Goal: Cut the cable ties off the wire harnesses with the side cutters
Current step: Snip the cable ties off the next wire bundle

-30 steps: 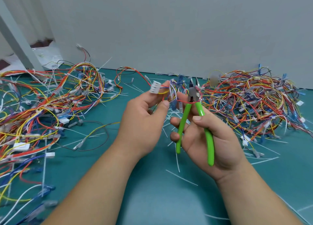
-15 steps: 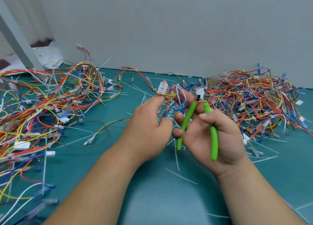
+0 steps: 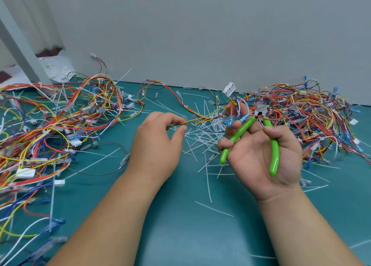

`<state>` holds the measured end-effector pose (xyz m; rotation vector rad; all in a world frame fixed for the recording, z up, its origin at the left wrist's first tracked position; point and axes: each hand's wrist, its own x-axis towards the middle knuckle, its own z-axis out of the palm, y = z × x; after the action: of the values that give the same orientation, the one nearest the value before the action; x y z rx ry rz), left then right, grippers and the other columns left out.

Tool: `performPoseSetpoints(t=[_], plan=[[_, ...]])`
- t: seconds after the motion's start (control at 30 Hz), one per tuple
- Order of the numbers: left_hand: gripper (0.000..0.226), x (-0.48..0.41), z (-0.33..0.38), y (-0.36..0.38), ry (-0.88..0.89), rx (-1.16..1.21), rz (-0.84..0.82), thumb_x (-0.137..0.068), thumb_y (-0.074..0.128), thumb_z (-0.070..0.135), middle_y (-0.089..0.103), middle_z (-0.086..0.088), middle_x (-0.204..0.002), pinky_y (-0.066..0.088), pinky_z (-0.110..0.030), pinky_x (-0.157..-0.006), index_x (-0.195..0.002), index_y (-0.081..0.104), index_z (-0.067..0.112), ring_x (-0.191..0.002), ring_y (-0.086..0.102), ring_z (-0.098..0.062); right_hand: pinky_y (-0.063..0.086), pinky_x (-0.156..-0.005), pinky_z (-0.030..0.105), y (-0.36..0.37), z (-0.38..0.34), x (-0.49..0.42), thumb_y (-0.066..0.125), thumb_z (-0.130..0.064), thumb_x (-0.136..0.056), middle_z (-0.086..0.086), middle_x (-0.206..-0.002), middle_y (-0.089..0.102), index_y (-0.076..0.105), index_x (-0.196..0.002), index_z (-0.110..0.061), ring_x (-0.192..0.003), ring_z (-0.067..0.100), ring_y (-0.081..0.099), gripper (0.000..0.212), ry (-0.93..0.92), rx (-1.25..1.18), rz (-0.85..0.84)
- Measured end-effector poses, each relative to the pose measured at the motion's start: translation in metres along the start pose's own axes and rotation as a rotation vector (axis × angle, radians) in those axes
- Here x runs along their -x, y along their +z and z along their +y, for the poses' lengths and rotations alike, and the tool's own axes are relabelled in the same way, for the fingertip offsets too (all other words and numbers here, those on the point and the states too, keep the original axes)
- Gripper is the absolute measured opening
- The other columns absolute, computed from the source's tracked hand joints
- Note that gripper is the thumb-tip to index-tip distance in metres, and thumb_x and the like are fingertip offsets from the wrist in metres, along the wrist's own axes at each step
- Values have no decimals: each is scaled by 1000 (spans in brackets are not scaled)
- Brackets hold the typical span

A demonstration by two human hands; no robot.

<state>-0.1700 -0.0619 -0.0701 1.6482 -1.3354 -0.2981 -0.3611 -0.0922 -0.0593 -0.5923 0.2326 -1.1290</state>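
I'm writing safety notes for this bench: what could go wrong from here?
1. The head of the side cutters lies among thin red wires by the nearby pile of harnesses; closing there might nick insulation rather than a tie.
2. The left hand pinches one end of the harness while the right hand holds the other end plus the cutters; a harder pull may strain the white connector.

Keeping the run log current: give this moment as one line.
left hand: pinches thin yellow-red wire harness | right hand: grips green-handled side cutters, harness running to its fingers | teal mat: white cut cable-tie scraps between hands
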Motion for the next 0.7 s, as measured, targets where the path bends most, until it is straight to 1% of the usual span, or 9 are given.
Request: performPoseSetpoints(t=[0.07, 0.1, 0.2, 0.33, 0.43, 0.47, 0.57, 0.63, 0.7], plan=[[18, -2, 0, -3, -33, 34, 65, -90, 73, 35, 52, 9, -115, 39, -24, -102, -86, 66, 50, -109, 53, -5, 37, -70, 36, 1, 0, 0, 62, -23, -67, -3, -112, 69, 59, -123, -11, -92, 16, 57, 56, 5, 21, 6], [18, -4, -1, -6, -50, 16, 89, -90, 73, 37, 55, 9, -116, 40, -32, -106, -85, 66, 53, -113, 53, -9, 37, -70, 36, 1, 0, 0, 63, -22, -67, -3, -112, 69, 59, -123, -11, -91, 16, 58, 58, 10, 32, 10], [11, -6, -3, -9, -120, 25, 64, -90, 66, 38, 72, 18, -90, 51, -48, -95, -86, 68, 48, -96, 68, -12, 38, -69, 36, 2, 3, 1, 64, -22, -65, -3, -114, 69, 61, -121, -11, -89, 18, 58, 57, 21, 21, 22], [17, -8, -2, -4, -187, 250, 18, -97, 62, 20, 75, 21, -79, 56, -26, -68, -93, 71, 34, -64, 66, -2, 38, -67, 37, 3, 5, -1, 63, -22, -65, -1, -119, 62, 65, -114, -13, -85, 21, 59, 50, 26, 47, 84], [16, -10, 3, -5, -274, 540, 4, -96, 61, 19, 78, 12, -85, 47, -19, -58, -97, 75, 27, -56, 54, -3, 37, -66, 35, 3, 9, 0, 55, -23, -72, -5, -107, 67, 77, -88, -21, -82, 22, 55, 27, 21, 122, 140], [17, -11, 4, -5, -276, 611, 8, -96, 59, 21, 79, 10, -87, 45, -20, -61, -98, 76, 26, -58, 52, -3, 36, -65, 35, 3, 10, -1, 56, -23, -71, -5, -103, 66, 79, -91, -22, -79, 21, 51, 30, 10, 136, 169], [22, -11, 5, -6, -162, 595, 89, -102, 55, 14, 78, 13, -87, 45, -12, -63, -103, 73, 28, -63, 56, 2, 36, -63, 32, 3, 13, -3, 59, -21, -72, -5, -102, 57, 70, -129, -26, -75, 18, 48, 58, -99, 258, 261], [23, -11, 5, -8, -92, 549, 145, -101, 56, 10, 77, 17, -85, 49, -14, -65, -106, 68, 30, -70, 63, 3, 41, -64, 31, 3, 13, -3, 56, -24, -76, -11, -97, 59, 70, -126, -36, -75, 15, 50, 53, -189, 438, 309], [21, -10, 0, -9, -38, 447, 188, -100, 59, 15, 77, 17, -87, 56, -26, -72, -108, 61, 33, -75, 68, -2, 48, -61, 30, 3, 13, -1, 56, -26, -77, -16, -84, 62, 72, -120, -43, -73, 11, 54, 49, -229, 603, 349]])
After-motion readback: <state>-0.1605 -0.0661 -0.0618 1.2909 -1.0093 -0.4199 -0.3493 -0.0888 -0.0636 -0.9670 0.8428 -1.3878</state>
